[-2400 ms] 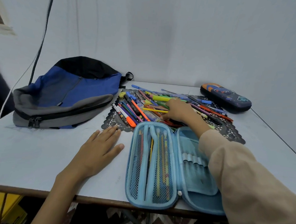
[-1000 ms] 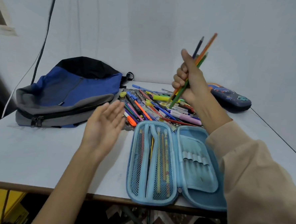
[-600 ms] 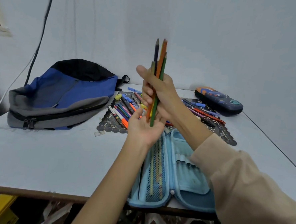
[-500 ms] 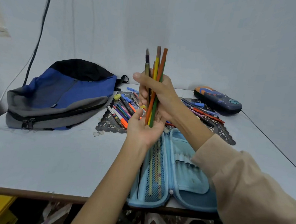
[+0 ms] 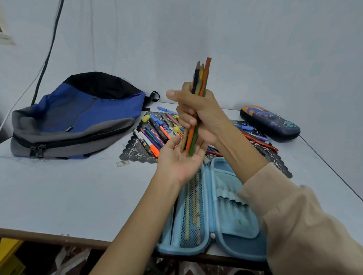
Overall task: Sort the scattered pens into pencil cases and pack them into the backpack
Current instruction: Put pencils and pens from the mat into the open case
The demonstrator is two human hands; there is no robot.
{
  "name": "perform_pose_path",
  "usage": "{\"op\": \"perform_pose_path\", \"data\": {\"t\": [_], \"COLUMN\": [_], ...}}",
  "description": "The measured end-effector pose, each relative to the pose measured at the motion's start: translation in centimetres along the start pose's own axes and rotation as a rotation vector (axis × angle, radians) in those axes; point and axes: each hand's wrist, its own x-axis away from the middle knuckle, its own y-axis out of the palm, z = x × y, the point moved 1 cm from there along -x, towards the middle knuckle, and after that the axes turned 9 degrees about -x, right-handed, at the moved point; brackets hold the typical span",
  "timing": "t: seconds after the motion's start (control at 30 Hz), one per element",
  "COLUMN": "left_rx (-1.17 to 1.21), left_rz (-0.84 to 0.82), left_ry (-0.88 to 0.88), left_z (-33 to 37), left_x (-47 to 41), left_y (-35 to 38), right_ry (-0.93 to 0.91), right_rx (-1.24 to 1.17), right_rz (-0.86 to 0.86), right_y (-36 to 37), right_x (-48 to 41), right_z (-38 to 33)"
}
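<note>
Wooden pencils [image 5: 201, 79] stand upright, right grip [image 5: 201, 117] curled round them; left grip [image 5: 178, 160] flat-palmed beneath their ends.

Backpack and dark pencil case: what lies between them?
Head view: the pen pile on a black lace mat, partly hidden by the right hand gripping pencils.

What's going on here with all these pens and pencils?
A person is sorting stationery. Their right hand grips a bunch of coloured pencils upright, while the open left hand sits under the lower ends, apparently squaring them up. Below lies an open light-blue pencil case with a few pencils behind its mesh. Many pens lie heaped on a dark lace mat, a dark patterned pencil case sits shut at the far right, and the blue and grey backpack lies at the left.
</note>
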Motion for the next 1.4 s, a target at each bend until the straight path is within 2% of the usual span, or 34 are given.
{"op": "perform_pose_path", "data": {"t": [0.33, 0.7, 0.9, 1.4], "left_rx": [0.021, 0.006, 0.053, 0.014], "left_rz": [-0.023, -0.007, -0.006, -0.006], "left_ry": [0.020, -0.024, 0.012, 0.036], "left_z": [-0.2, -0.7, -0.6, 0.1], "left_x": [0.1, 0.2, 0.7, 0.6], "left_y": [0.0, -0.2, 0.3, 0.2], "right_ry": [0.000, -0.043, 0.013, 0.006], "right_rx": [0.049, 0.059, 0.098, -0.024], "right_rz": [-0.066, 0.055, -0.032, 0.043], "right_y": [1.1, 1.6, 1.0, 1.6], "right_x": [0.6, 0.7, 1.2, 1.3], "right_z": [-0.1, 0.0, 0.3, 0.8]}}
